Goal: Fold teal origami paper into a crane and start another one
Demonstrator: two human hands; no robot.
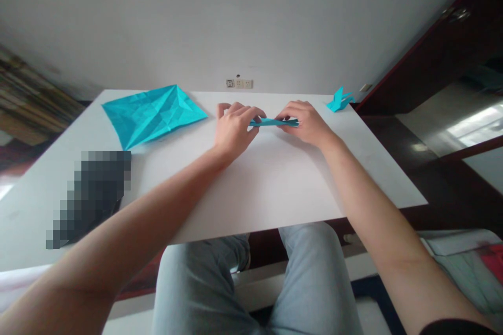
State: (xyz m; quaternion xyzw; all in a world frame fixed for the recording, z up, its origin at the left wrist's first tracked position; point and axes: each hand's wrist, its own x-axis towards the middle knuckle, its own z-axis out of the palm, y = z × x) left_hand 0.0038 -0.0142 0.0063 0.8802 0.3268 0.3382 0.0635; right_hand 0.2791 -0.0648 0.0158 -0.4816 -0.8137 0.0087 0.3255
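A narrow folded strip of turquoise paper (274, 122) lies on the white table (275, 188) between my hands. My left hand (234, 128) pinches its left end, fingers curled together. My right hand (304, 121) pinches and presses its right end. Both hands rest on the tabletop near the far middle. Part of the strip is hidden under my fingers.
A large creased turquoise sheet (153, 113) lies open at the far left of the table. A small folded turquoise paper figure (339, 100) stands at the far right corner. A dark blurred object (92, 196) sits at the near left. My legs in pale jeans (251, 282) show below the table edge.
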